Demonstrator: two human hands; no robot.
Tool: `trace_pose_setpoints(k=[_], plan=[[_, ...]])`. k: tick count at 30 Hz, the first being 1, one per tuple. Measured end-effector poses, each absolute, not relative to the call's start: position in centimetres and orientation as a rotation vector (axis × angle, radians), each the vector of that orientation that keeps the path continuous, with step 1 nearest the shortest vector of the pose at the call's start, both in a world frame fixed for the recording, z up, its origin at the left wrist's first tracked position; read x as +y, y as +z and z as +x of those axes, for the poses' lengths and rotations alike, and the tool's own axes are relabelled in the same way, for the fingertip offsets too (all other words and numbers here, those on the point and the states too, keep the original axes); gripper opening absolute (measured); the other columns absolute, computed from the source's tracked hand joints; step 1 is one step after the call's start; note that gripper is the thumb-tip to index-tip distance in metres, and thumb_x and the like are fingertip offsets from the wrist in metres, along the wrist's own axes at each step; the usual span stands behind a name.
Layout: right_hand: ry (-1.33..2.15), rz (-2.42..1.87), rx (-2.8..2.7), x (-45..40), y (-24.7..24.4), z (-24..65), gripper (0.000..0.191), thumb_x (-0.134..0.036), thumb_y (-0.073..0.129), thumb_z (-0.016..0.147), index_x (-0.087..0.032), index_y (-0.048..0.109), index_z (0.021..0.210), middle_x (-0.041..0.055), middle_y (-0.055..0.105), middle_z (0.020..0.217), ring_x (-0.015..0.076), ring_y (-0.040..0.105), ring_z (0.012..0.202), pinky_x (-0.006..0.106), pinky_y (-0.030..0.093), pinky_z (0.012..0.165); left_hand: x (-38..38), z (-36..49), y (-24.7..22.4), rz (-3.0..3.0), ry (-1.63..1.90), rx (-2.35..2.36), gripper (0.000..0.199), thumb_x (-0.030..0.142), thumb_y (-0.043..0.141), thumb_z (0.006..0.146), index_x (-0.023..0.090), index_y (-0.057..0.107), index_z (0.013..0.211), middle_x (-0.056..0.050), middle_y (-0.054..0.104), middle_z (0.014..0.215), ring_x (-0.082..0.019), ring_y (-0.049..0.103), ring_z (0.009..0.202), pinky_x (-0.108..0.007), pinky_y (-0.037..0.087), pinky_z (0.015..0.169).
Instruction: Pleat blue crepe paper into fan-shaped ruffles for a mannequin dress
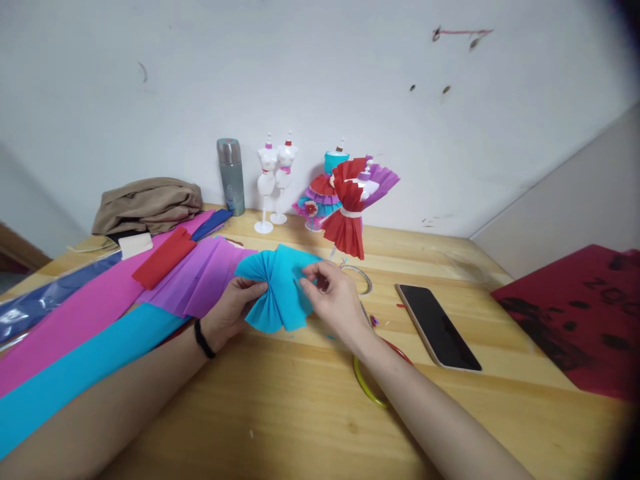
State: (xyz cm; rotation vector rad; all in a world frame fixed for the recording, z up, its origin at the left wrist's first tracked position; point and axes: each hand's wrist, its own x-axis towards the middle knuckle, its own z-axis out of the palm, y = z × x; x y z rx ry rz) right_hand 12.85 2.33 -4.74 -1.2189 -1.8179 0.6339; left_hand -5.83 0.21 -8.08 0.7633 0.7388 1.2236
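Note:
A blue pleated paper piece (293, 287) is held up above the table, its left part gathered into a fan. My left hand (237, 303) is closed, thumb and fingers pinching the fan's gathered middle. My right hand (330, 290) is closed in a pinch at the paper's right edge. Behind my right hand stands a white mini mannequin (367, 187) wrapped in red and purple pleated paper, tied with a pale band. Purple folded paper (203, 277) lies just left of my left hand.
Blue (100, 357) and pink (75, 303) paper strips cover the left side. Behind are a brown cloth (150, 207), a flask (231, 177), two bare mannequins (266, 180) and a dressed one (325, 193). A phone (440, 327), rings (367, 387) and a red bag (580, 320) lie right.

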Motion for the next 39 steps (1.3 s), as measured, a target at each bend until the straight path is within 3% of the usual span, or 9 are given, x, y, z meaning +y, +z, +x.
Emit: trace_pose_setpoints(k=[6, 11, 27, 35, 39], plan=[[0.786, -1.228, -1.878, 2.0, -5.0, 12.2, 0.022, -0.036, 0.059, 0.076, -0.021, 0.054, 0.061, 0.0008, 0.055, 0.060, 0.0152, 0.049, 0.059, 0.027, 0.036, 0.056, -0.1, -5.5, -7.5, 0.796, 1.221, 0.723, 0.030, 0.026, 0.083, 0.062, 0.014, 0.075, 0.087, -0.008, 0.077, 0.085, -0.024, 0.072, 0.076, -0.037, 0.057, 0.076], [0.882, -1.222, -1.890, 2.0, -5.8, 11.9, 0.026, -0.032, 0.056, 0.075, -0.021, 0.048, 0.054, -0.0016, 0.049, 0.054, 0.0125, 0.044, 0.053, 0.025, 0.032, 0.052, -0.2, -5.2, -7.2, 0.771, 1.240, 0.735, 0.030, 0.025, 0.085, 0.058, 0.014, 0.075, 0.084, -0.008, 0.077, 0.083, -0.022, 0.072, 0.073, -0.035, 0.057, 0.074], [0.990, -1.257, -1.864, 2.2, -6.8, 11.4, 0.024, -0.031, 0.055, 0.072, -0.020, 0.046, 0.052, -0.0029, 0.047, 0.051, 0.0112, 0.042, 0.051, 0.024, 0.032, 0.050, -0.2, -5.2, -7.6, 0.742, 1.273, 0.767, 0.026, 0.026, 0.085, 0.059, 0.014, 0.075, 0.080, -0.007, 0.077, 0.080, -0.021, 0.071, 0.070, -0.033, 0.057, 0.070], [0.607, -1.209, -1.854, 1.9, -6.4, 11.7, 0.022, -0.026, 0.054, 0.078, -0.020, 0.052, 0.056, -0.0013, 0.053, 0.056, 0.0124, 0.047, 0.055, 0.024, 0.035, 0.054, -0.2, -5.1, -7.8, 0.748, 1.214, 0.824, 0.027, 0.029, 0.086, 0.057, 0.013, 0.075, 0.076, -0.007, 0.076, 0.074, -0.019, 0.070, 0.064, -0.030, 0.057, 0.065], [0.654, -1.225, -1.874, 2.0, -6.5, 11.6, 0.024, -0.027, 0.059, 0.077, -0.020, 0.054, 0.055, -0.0018, 0.054, 0.055, 0.0126, 0.049, 0.055, 0.025, 0.035, 0.054, -0.2, -5.1, -7.9, 0.726, 1.206, 0.823, 0.028, 0.030, 0.086, 0.057, 0.012, 0.075, 0.076, -0.008, 0.076, 0.075, -0.019, 0.070, 0.065, -0.031, 0.057, 0.067]])
